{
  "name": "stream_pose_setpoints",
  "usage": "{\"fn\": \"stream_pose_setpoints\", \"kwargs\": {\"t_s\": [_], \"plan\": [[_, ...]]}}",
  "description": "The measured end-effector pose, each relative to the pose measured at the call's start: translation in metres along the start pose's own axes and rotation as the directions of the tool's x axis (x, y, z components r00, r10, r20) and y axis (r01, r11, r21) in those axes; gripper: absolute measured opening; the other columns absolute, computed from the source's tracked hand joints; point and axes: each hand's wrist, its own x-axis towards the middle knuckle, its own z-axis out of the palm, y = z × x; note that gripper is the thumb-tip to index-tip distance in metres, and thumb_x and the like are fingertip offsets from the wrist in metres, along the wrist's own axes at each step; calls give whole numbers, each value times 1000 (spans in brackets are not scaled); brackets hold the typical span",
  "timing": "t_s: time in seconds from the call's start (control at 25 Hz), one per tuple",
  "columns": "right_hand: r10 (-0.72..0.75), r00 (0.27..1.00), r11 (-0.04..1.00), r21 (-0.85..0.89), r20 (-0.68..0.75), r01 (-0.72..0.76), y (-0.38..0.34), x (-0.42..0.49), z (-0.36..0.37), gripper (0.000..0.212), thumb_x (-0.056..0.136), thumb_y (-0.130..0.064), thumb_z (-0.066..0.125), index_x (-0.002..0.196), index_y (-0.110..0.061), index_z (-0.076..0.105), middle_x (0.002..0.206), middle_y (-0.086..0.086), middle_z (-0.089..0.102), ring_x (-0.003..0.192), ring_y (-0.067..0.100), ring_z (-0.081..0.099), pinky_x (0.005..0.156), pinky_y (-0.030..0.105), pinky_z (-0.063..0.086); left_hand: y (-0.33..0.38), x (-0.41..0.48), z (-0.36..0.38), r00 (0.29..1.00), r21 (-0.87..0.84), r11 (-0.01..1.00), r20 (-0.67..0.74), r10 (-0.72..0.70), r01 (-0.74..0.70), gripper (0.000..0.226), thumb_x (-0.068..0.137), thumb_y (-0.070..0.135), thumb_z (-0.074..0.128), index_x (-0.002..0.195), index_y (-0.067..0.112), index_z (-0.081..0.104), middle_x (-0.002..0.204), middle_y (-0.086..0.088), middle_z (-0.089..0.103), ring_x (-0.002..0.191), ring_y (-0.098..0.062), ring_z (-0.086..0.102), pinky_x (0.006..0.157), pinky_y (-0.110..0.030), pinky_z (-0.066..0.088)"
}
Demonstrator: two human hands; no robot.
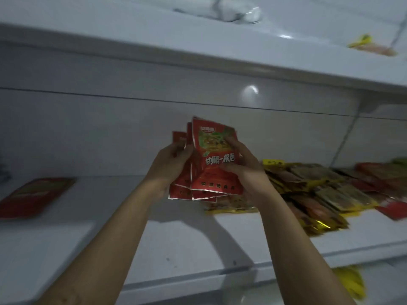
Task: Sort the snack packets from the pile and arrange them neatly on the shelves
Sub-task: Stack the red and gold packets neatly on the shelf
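A stack of red snack packets point(211, 172) is held upright above the white middle shelf point(154, 249), in front of me. My left hand point(170, 164) grips the stack's left side. My right hand point(244, 168) grips its right side, fingers curled over the front packet. To the right lies the mixed pile of yellow, brown and red packets point(319, 190) on the same shelf. One red packet point(35, 197) lies flat at the shelf's left end.
The upper shelf point(198, 49) overhangs above, with a yellow packet point(372, 46) at its right and a blurred white object point(237, 9) at the top. A yellow packet point(352, 282) shows on the level below, at right.
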Motion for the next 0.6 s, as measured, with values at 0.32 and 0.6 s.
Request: {"fn": "stream_pose_setpoints", "kwargs": {"t_s": [0.32, 0.6], "plan": [[-109, 962, 974, -220, -252, 53, -38, -103, -154, 63, 88, -3, 67, 136, -38, 48, 122, 3, 63, 99, 22, 70, 80, 44, 60, 39, -56, 184, 958, -159, 985, 268, 103, -61, 61, 74, 38, 75, 128, 34, 46, 116, 8, 62, 100, -15, 67, 82, -37, 59], [-115, 892, 940, -338, -438, -44, -42, -203, -271, 66, 80, -54, 70, 140, -43, 44, 125, -10, 62, 106, 9, 66, 90, 36, 57, 45, -130, 334, 956, -345, 936, 291, 32, 74, 88, 69, 37, 86, 142, 27, 38, 126, 0, 64, 108, -20, 67, 89, -46, 57]]}}
